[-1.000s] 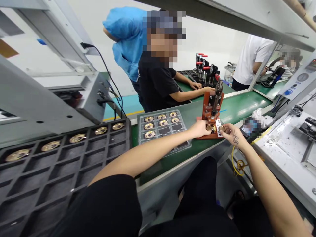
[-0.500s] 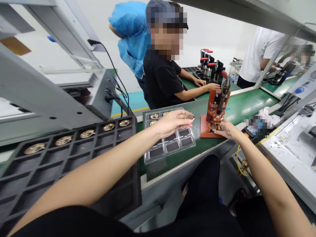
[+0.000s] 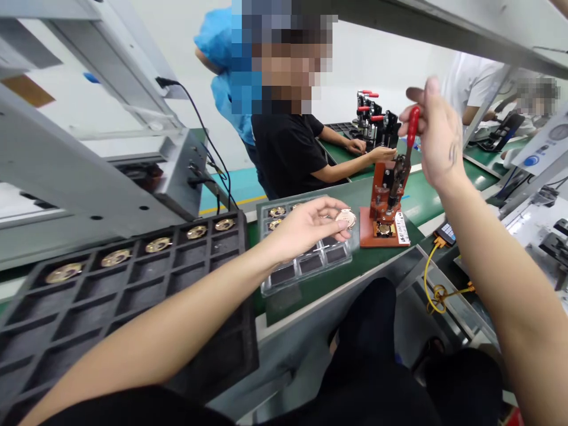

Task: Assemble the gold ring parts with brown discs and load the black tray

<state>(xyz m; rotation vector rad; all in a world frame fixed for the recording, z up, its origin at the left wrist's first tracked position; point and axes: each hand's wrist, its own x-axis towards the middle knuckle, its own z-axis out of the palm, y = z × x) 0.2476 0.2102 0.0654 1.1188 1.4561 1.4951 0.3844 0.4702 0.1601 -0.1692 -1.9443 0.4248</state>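
My left hand (image 3: 317, 228) pinches a round gold watch case (image 3: 345, 219) between thumb and fingers, its flat side facing up. It hovers over the right part of a clear plastic tray (image 3: 277, 290), just left of a small orange toggle-clamp press (image 3: 380, 189). Another gold watch case (image 3: 384, 229) lies in the fixture at the base of this press, under the plunger. My right hand (image 3: 439, 136) is raised at the top of the press, fingers curled round its upright red handle (image 3: 413, 125). Part of the clear tray is hidden by my left hand.
A black compartment tray (image 3: 166, 273) on the left has several gold watch cases along its back row. Across the green bench, a co-worker in black (image 3: 288, 142) works by several red-handled clamps (image 3: 377, 118). A yellow cable (image 3: 425, 281) hangs at the right.
My right hand has left the press's base and risen to the red handle, which now stands more upright. The watch case in my left hand has tilted to show its flat face.
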